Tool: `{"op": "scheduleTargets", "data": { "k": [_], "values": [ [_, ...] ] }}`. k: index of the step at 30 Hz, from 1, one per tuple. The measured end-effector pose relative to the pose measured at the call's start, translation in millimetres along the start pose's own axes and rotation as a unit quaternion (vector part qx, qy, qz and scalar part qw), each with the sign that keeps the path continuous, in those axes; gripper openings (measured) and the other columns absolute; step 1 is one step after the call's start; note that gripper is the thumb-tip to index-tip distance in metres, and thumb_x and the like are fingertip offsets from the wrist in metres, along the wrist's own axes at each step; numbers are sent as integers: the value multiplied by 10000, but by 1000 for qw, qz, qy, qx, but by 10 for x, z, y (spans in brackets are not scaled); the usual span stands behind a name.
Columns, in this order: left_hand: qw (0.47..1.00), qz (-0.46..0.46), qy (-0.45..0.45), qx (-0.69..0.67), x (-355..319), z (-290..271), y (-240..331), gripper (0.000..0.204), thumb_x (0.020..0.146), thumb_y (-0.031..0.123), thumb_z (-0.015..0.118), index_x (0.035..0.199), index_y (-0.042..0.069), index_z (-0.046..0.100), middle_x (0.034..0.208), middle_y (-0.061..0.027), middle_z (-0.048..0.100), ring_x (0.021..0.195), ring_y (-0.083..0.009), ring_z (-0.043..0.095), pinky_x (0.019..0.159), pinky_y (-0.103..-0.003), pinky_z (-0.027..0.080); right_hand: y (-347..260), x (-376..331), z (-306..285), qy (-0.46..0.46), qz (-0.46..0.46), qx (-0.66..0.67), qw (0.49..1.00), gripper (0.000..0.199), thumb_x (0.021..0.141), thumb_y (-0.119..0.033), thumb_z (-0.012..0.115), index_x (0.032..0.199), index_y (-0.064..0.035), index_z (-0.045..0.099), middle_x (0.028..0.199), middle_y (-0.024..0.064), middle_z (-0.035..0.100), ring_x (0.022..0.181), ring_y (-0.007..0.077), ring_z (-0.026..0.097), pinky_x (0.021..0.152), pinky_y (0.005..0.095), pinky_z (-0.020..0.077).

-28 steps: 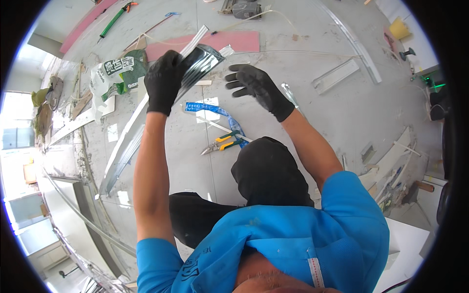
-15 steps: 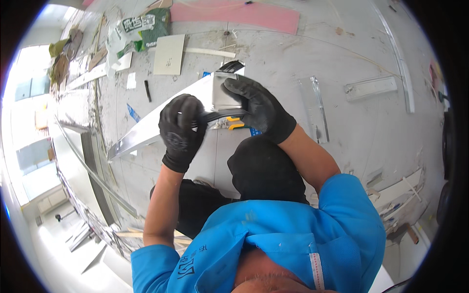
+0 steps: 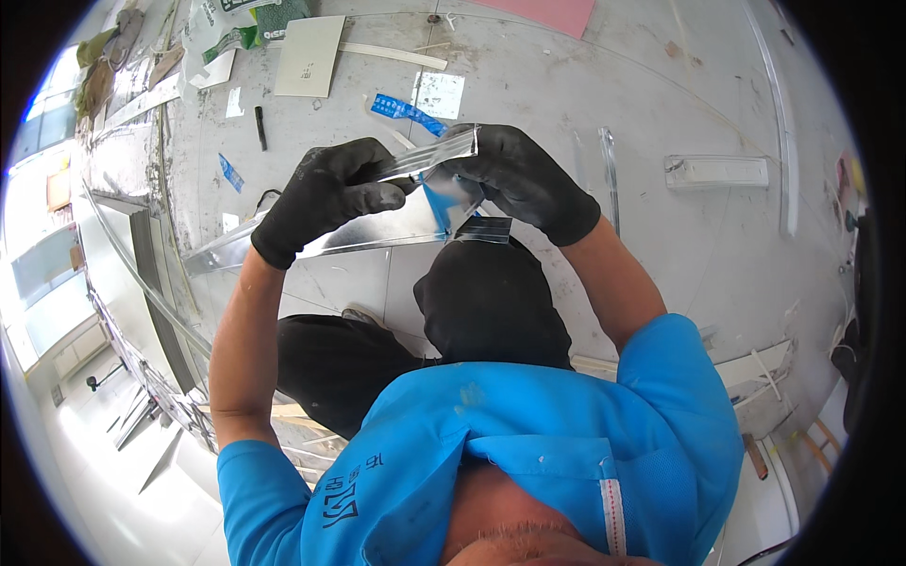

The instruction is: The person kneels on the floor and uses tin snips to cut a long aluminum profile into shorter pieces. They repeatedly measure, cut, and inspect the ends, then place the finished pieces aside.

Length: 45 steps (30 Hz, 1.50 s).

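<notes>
A long, shiny sheet-metal channel (image 3: 377, 231) stretches from low at the left up to my hands, its near end just above my bent knee. Black gloves cover both hands. My left hand (image 3: 326, 193) is closed on the channel's raised upper edge, thumb on the near side and fingers over the far side. At the end of the channel, my right hand (image 3: 524, 179) is closed around the same piece; its fingertips are partly hidden behind the metal. Between the hands, a blue patch of film or tape (image 3: 437, 206) shows inside the channel. A dark, shiny flap (image 3: 484, 229) juts out below it.
On the grey floor ahead lie a blue tape strip (image 3: 406, 109), a white sheet (image 3: 439, 97), a pale board (image 3: 310, 58) and a black marker (image 3: 260, 127). To the right are a metal strip (image 3: 610, 174) and a white tray-like piece (image 3: 715, 172). Panels (image 3: 142, 283) stand at the left.
The channel has been turned, so its inner side and blue patch now show. My left hand moved left along it. The yellow-handled tool is out of sight, and the view has shifted.
</notes>
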State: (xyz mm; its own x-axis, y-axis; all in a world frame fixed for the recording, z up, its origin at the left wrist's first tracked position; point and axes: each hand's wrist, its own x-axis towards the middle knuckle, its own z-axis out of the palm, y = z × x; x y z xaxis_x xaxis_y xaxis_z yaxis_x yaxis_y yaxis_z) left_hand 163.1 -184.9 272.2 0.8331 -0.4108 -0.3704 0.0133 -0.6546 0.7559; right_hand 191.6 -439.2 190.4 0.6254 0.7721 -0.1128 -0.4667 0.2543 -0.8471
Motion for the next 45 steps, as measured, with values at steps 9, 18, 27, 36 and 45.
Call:
{"op": "scheduleTargets", "data": {
  "k": [9, 18, 27, 36, 45],
  "values": [
    [995, -30, -40, -90, 21, -30, 63, 529, 752, 504, 778, 856, 12, 613, 728, 13, 526, 677, -83, 475, 610, -252, 418, 335, 3, 171, -54, 7, 292, 955, 208, 987, -215, 602, 1026, -12, 633, 850, 23, 634, 752, 71, 592, 678, 238, 505],
    [997, 9, -20, -72, 9, -79, -63, 365, 812, 337, 784, 849, 12, 622, 701, 10, 514, 645, -104, 454, 588, -270, 414, 290, 120, 213, -11, 32, 283, 958, 169, 980, -210, 619, 999, -42, 618, 942, 24, 644, 851, 78, 631, 741, 231, 526],
    [988, -8, -61, -143, -21, -146, 67, 388, 803, 379, 773, 870, 15, 655, 743, 5, 570, 703, -98, 520, 639, -256, 445, 448, 250, 135, -126, 40, 364, 922, 198, 993, -218, 590, 1016, -23, 606, 963, 78, 679, 898, 150, 691, 763, 319, 586],
    [993, 11, -70, -90, 38, -168, 26, 345, 828, 341, 752, 842, 16, 639, 756, -1, 567, 707, -93, 521, 645, -257, 441, 498, 280, 301, -191, 45, 430, 881, 184, 995, -198, 572, 1067, -32, 607, 929, 50, 668, 827, 137, 689, 730, 309, 602],
    [993, 18, -48, -111, 41, -255, -21, 392, 825, 382, 768, 906, 18, 648, 775, 10, 558, 703, -91, 503, 656, -246, 439, 387, 359, 195, -120, -9, 268, 956, 224, 984, -215, 603, 1114, -33, 615, 972, 50, 663, 864, 112, 659, 798, 286, 556]
  ]
}}
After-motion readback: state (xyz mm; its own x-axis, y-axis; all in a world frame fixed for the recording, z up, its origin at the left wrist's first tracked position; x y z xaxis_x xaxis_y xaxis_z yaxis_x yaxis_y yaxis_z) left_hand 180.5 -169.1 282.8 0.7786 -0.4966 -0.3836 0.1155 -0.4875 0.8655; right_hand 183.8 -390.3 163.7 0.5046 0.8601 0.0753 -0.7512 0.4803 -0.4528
